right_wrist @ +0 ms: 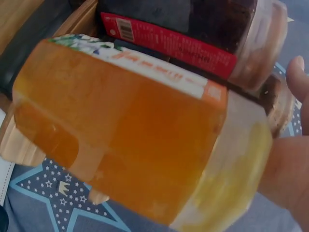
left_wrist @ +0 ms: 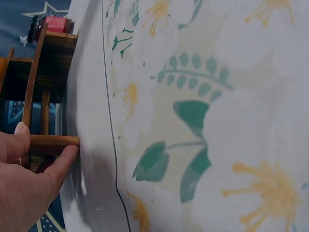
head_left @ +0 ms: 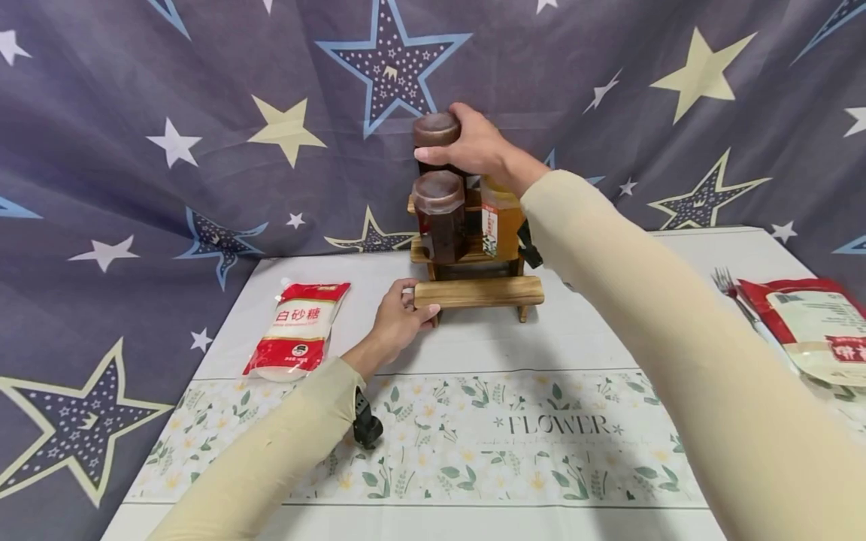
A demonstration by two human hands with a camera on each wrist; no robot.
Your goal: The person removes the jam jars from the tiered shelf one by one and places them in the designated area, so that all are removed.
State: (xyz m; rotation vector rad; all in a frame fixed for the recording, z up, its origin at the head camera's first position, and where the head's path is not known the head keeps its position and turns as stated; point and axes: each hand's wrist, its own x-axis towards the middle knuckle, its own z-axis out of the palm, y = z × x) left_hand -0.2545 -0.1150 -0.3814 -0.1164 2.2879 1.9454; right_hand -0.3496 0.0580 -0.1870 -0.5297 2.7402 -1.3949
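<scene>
- From my remote seat, head view: the right hand (head_left: 476, 146) grips the rear brown-lidded dark jar (head_left: 435, 129) up near its lid, thumb across the front, fingers round the right and far side.
- The left hand (head_left: 398, 319) pinches the left end of the lowest board on the tiered brown wooden rack (head_left: 479, 291); the left wrist view shows me thumb and finger at that board's end.
- Rear jar's place: at the top of the rack, directly behind the front brown-lidded dark jar (head_left: 443, 229), long axis upright. Whether its base touches the tier I cannot tell; the front jar hides it.
- The relation I judge matters most: that jar lies up and back from the left hand, with the right hand already on it. Right is by far the nearer.
- The faceted amber jar with a yellow lid (head_left: 504, 225) stands just right of the front jar, beneath the right wrist, so I reckon clearance is tightest there.
- The rack's lowest board runs left to right, across the jars' upright axes.
- Left on the white floral-banded table cover (head_left: 473, 473): a red-and-white plastic sugar bag (head_left: 298, 330), apart from the left hand.
- Far right: a silvery metal fork (head_left: 725, 284) beside a red-and-cream plastic packet (head_left: 812, 319), both well apart from the rack.
</scene>
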